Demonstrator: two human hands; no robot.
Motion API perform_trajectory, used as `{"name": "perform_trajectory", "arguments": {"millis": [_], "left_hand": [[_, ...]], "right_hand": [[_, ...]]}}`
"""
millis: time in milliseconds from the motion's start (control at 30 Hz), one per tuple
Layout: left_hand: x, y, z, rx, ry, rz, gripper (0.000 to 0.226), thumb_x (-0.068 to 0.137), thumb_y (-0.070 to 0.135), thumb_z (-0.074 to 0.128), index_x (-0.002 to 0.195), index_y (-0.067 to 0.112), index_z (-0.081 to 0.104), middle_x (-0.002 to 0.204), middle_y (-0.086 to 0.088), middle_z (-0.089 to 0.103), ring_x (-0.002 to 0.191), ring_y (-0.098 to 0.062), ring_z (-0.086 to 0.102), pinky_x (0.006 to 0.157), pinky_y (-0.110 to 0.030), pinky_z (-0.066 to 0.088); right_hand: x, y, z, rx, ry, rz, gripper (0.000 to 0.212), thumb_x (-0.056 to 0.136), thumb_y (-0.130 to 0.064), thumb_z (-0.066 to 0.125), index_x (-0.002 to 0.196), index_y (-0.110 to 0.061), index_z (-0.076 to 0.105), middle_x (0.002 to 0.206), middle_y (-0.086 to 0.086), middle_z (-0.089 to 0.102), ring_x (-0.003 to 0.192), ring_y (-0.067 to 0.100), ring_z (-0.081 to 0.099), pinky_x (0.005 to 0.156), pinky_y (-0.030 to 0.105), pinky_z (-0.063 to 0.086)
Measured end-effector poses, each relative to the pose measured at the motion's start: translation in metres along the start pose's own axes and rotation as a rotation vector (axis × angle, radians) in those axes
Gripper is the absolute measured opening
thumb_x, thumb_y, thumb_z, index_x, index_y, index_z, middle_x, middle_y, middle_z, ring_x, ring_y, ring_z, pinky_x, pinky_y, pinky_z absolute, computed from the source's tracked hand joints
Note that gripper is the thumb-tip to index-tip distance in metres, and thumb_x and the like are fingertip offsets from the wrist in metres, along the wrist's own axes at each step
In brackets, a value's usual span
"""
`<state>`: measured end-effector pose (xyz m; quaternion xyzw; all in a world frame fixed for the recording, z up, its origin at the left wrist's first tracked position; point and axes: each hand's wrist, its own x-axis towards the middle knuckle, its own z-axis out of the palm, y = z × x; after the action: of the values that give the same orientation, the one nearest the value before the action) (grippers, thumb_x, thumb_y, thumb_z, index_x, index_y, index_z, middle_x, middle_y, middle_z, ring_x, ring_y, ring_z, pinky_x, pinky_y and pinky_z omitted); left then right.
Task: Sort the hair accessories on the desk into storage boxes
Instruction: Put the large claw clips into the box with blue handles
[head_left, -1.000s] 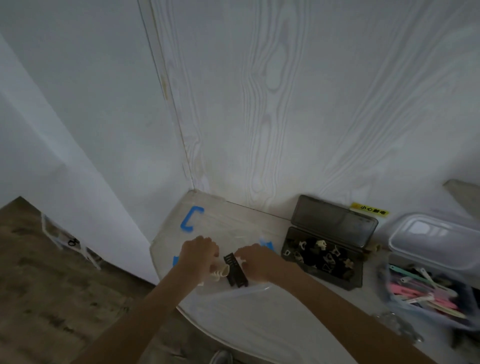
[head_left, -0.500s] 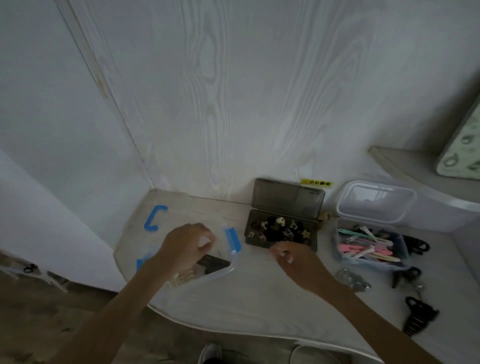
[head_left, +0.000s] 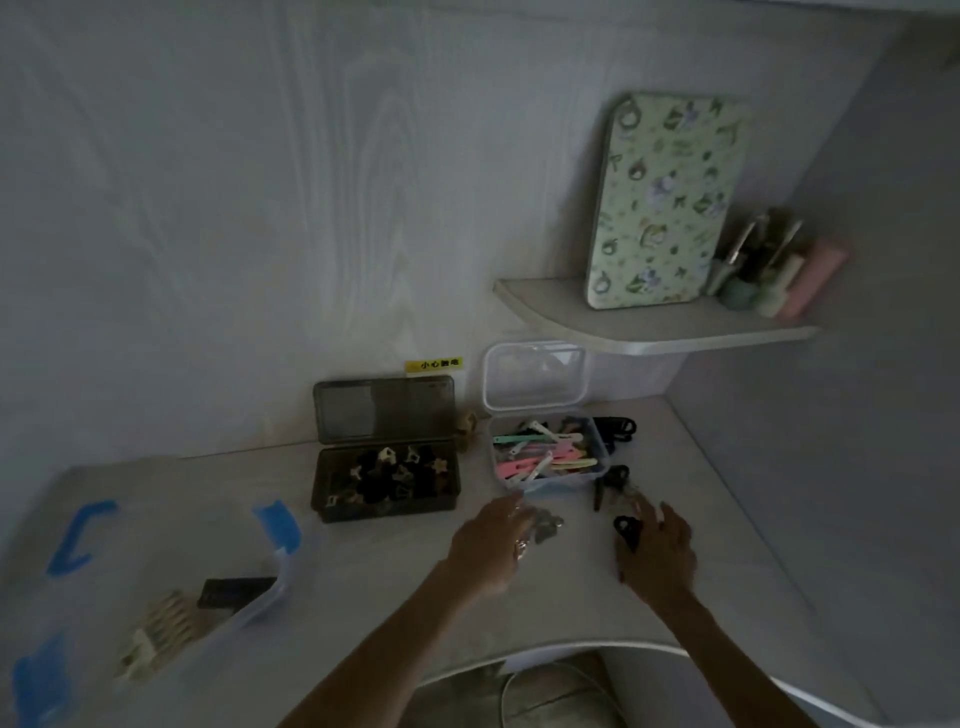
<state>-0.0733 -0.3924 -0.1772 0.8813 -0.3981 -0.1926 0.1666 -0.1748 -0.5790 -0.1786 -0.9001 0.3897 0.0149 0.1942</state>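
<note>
A green patterned board leans on the corner shelf; a yellow label sticks to the wall.

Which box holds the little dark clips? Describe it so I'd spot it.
Find the desk against the wood-grain wall. The dark box sits mid-desk below a yellow sticker, lid propped open. Unlike the clear box to its right, it is smoky and dark-walled.

Desk: pale, whitish wood grain. Left storage box: clear with blue latches; contains a black comb and a cream claw clip. Middle box: smoky dark grey. Right box: clear, holding pink, mint and white clips. Sticker: yellow. Shelf board: green, cartoon-patterned.
</note>
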Motion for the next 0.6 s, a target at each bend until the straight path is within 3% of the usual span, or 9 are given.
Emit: {"name": "perform_trajectory", "arguments": {"millis": [100,167,233,300,367,433,500,600], "left_hand": [[0.009,0.007,0.022,0.103,-0.147,-0.064,0.058,0.096,0.012,0.042,0.147,0.022,0.018,0.159,0.002,0.003,0.146,-0.023,0.007,0.112,-0.042,0.028],[0.006,0.007,0.022,0.165,-0.103,-0.088,0.055,0.093,0.013,0.049,0.143,0.019,0.028,0.155,-0.002,0.015,0.14,-0.028,0.023,0.104,-0.043,0.035],[0.0,0.002,0.017,0.159,-0.01,-0.115,0.041,0.09,0.01,0.052,0.13,0.016,0.042,0.135,-0.005,0.038,0.117,-0.027,0.046,0.089,-0.039,0.045],[-0.007,-0.01,0.016,0.057,0.04,-0.157,0.025,0.091,0.01,0.049,0.116,0.014,0.048,0.115,-0.003,0.044,0.099,-0.025,0.054,0.078,-0.037,0.048],[-0.015,-0.026,0.018,-0.012,0.073,-0.15,0.013,0.092,0.015,0.047,0.105,0.017,0.049,0.12,-0.005,0.047,0.092,-0.022,0.055,0.071,-0.032,0.041],[-0.026,-0.038,0.017,-0.139,0.107,-0.172,0.014,0.092,0.019,0.051,0.105,0.02,0.052,0.133,-0.002,0.046,0.097,-0.016,0.056,0.075,-0.023,0.04],[-0.038,-0.047,0.009,-0.226,0.161,-0.181,0.024,0.088,0.022,0.06,0.112,0.022,0.056,0.144,0.006,0.037,0.116,-0.015,0.053,0.09,-0.023,0.042],[-0.06,-0.058,-0.013,-0.383,0.301,-0.197,0.028,0.083,0.032,0.067,0.109,0.026,0.059,0.134,0.01,0.049,0.116,-0.007,0.053,0.094,-0.021,0.044]], "right_hand": [[-0.005,0.004,0.012,0.011,-0.197,0.041,0.069,0.092,-0.03,0.048,0.148,-0.025,0.007,0.156,0.011,0.003,0.141,0.035,0.013,0.11,0.046,0.028],[-0.009,0.002,0.019,-0.08,-0.228,-0.087,0.057,0.095,-0.03,0.041,0.146,-0.026,0.015,0.156,0.01,0.001,0.139,0.034,0.02,0.108,0.043,0.034],[-0.013,-0.002,0.025,-0.153,-0.242,-0.231,0.041,0.097,-0.025,0.037,0.137,-0.026,0.032,0.156,0.009,0.003,0.133,0.033,0.03,0.101,0.039,0.041],[-0.016,-0.006,0.031,-0.19,-0.261,-0.327,0.034,0.096,-0.021,0.037,0.13,-0.024,0.04,0.154,0.01,0.007,0.127,0.032,0.036,0.094,0.037,0.045],[-0.017,-0.013,0.033,-0.19,-0.298,-0.376,0.033,0.094,-0.023,0.041,0.127,-0.021,0.043,0.151,0.012,0.013,0.123,0.031,0.041,0.093,0.036,0.046],[-0.017,-0.028,0.03,-0.14,-0.361,-0.412,0.033,0.092,-0.028,0.048,0.124,-0.018,0.048,0.146,0.009,0.023,0.116,0.028,0.048,0.094,0.032,0.045],[-0.015,-0.05,0.025,-0.041,-0.453,-0.431,0.034,0.09,-0.031,0.054,0.12,-0.015,0.053,0.137,0.008,0.037,0.114,0.025,0.051,0.095,0.03,0.042],[-0.019,-0.09,0.014,0.137,-0.538,-0.426,0.036,0.09,-0.033,0.056,0.119,-0.013,0.056,0.122,0.007,0.055,0.111,0.021,0.053,0.091,0.027,0.04]]}}
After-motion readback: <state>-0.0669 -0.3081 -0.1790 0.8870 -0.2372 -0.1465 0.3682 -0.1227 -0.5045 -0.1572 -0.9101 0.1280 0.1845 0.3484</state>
